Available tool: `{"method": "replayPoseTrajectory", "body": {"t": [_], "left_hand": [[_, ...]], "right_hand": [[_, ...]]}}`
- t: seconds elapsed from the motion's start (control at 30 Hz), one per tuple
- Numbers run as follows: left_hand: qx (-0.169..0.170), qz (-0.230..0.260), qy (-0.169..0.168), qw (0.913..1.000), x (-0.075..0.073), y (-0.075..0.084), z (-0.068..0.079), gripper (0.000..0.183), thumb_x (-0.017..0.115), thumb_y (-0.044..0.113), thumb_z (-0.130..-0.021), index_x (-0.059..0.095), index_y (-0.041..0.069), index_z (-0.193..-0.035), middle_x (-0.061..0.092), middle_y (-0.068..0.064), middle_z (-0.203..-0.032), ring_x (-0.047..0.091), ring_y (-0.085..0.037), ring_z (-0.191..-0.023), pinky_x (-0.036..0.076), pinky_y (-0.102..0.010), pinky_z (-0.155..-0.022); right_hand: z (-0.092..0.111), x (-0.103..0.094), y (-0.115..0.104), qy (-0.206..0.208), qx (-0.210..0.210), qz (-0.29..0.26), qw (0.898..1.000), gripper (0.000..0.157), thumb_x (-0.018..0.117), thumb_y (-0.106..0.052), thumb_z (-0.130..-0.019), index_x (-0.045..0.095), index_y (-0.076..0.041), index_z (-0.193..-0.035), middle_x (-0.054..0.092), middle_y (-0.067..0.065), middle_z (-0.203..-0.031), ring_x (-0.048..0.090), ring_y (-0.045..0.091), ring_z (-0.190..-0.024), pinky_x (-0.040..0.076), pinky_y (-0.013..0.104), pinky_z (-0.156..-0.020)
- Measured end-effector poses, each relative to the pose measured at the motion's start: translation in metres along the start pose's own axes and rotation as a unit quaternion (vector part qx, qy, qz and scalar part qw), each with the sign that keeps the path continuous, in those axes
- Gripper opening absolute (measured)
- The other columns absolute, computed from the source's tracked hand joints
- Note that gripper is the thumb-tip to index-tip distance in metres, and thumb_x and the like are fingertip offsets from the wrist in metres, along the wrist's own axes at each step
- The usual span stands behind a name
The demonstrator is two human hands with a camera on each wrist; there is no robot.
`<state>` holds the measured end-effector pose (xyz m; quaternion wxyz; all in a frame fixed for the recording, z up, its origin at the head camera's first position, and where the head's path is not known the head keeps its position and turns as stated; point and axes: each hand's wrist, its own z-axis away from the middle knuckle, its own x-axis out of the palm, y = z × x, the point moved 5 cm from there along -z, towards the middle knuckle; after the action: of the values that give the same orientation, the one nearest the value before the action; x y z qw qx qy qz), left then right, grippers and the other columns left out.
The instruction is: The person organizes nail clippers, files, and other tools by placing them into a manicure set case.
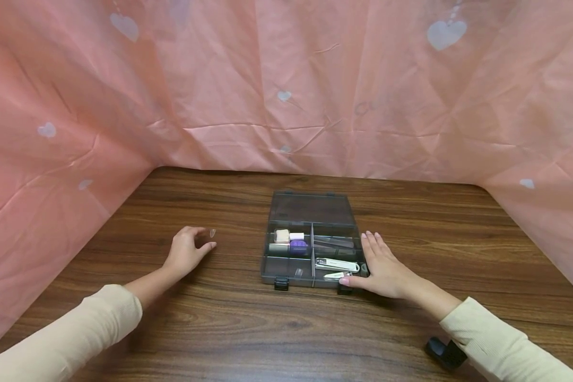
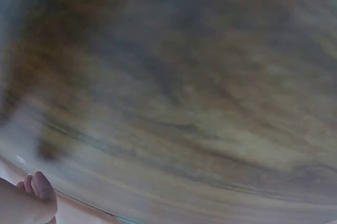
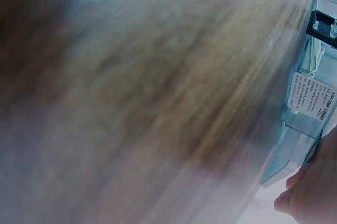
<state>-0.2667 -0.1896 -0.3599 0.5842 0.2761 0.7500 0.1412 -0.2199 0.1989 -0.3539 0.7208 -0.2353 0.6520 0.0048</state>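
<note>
A dark see-through compartment box [image 1: 286, 268] lies on the wooden table, its lid [image 1: 310, 208] folded back. My right hand [image 1: 387, 270] rests against its right side, fingers straight, thumb over the front edge. In the right wrist view this hand [image 3: 310, 192] shows beside the box's labelled wall [image 3: 311, 96]. To the left of the box my left hand [image 1: 186, 252] is low over the table, thumb and index finger apart. A small clear curved piece [image 1: 212, 233] shows right at the index fingertip. The left wrist view shows this hand [image 2: 37, 200] at its lower left.
Inside the box are nail polish bottles [image 1: 298, 247], a large nail clipper [image 1: 336, 265], a smaller clipper [image 1: 335, 275], dark flat strips [image 1: 333, 243] and a small clear piece [image 1: 298, 272]. A pink curtain [image 1: 305, 95] encloses the table's back and sides.
</note>
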Motion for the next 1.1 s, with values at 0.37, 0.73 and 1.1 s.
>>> {"method": "replayPoseTrajectory", "body": {"t": [0.37,0.73,1.1], "left_hand": [[-0.085,0.013,-0.005,0.9963,0.006,-0.008,-0.013,0.034,0.065,0.011,-0.085,0.061,-0.014,-0.107,0.062,-0.029,-0.106,0.055,-0.040,-0.101,0.045,-0.049,-0.089],[-0.096,0.003,-0.004,0.9953,0.010,-0.009,-0.018,0.028,0.063,0.008,-0.086,0.063,-0.013,-0.105,0.058,-0.029,-0.108,0.050,-0.041,-0.109,0.041,-0.049,-0.096],[-0.092,0.000,0.012,0.9957,0.012,-0.009,-0.023,0.019,0.062,0.006,-0.086,0.066,-0.010,-0.096,0.058,-0.027,-0.105,0.051,-0.040,-0.108,0.041,-0.050,-0.096]], "right_hand": [[0.000,0.001,0.001,0.004,0.000,0.003,1.000,0.113,0.059,-0.065,-0.076,0.014,0.015,-0.142,0.011,0.035,-0.149,0.006,0.050,-0.138,0.014,0.060,-0.111],[-0.001,0.000,0.001,-0.001,-0.001,0.003,1.000,0.113,0.059,-0.066,-0.076,0.014,0.015,-0.142,0.010,0.036,-0.148,0.005,0.050,-0.138,0.013,0.059,-0.111],[0.000,0.000,0.000,-0.001,-0.001,0.000,1.000,0.113,0.059,-0.065,-0.076,0.013,0.015,-0.142,0.009,0.035,-0.149,0.005,0.050,-0.138,0.013,0.059,-0.111]]}}
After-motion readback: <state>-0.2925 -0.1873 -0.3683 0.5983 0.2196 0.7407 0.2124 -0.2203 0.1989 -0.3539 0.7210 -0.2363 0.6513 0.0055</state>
